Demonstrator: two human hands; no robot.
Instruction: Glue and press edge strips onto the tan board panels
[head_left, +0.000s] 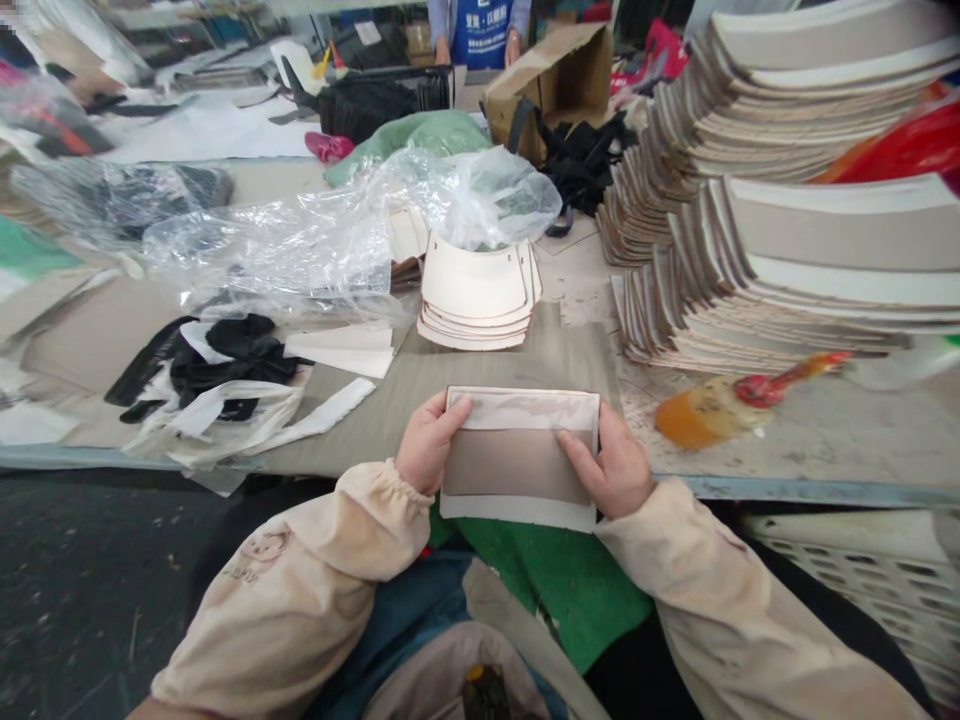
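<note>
Cluttered workshop, long grey worktable [787,440] stretching across, worn and stained near its front edge.

Fingers of the left hand [427,440] curled narrow over the left edge of a flat card panel [517,460], thumb lying on its pale top band. Fingers of the right hand [611,465] likewise closed on the right edge, thumb pressed flat on the brown middle strip. Panel held level between both hands, its far edge over the table's front edge, its near edge above a green apron [570,590]. Wrists bent inward, forearms in cream sleeves [315,590] angling up from the lap, elbows spread wide.

Just beyond the panel, a small pile of curved cream pieces [476,295], partly under a crumpled clear plastic bag [337,235]. To the left, black and white fabric scraps [225,375]. To the right, tall leaning stacks of grey-and-white boards [787,200], and near them an orange glue brush [720,405] lying on the table. Further back, an open cardboard box [555,80] and another person in a blue apron [480,30].
</note>
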